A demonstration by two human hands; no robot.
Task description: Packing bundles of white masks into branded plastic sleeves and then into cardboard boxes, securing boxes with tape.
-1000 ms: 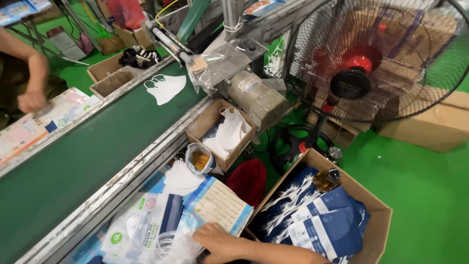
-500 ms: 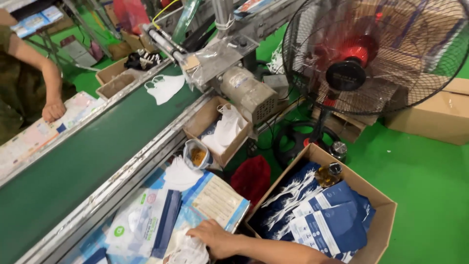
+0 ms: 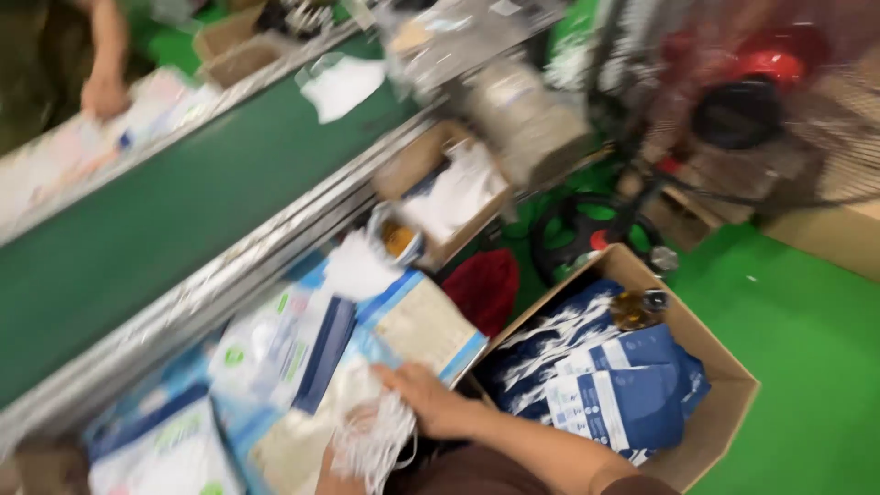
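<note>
Gathering a bunch of white masks [image 3: 371, 431] at the bottom centre of the frame, the right hand [image 3: 431, 403] lies fingers-down on the pile, grip unclear from blur — left hand hidden — next likely a firm pinch before lifting toward the printed pouches [image 3: 293, 344].

My right hand [image 3: 431, 403] is lying flat, palm down, fingers spread. My forearm is reaching in from lower right. My left hand is mostly hidden.
</note>
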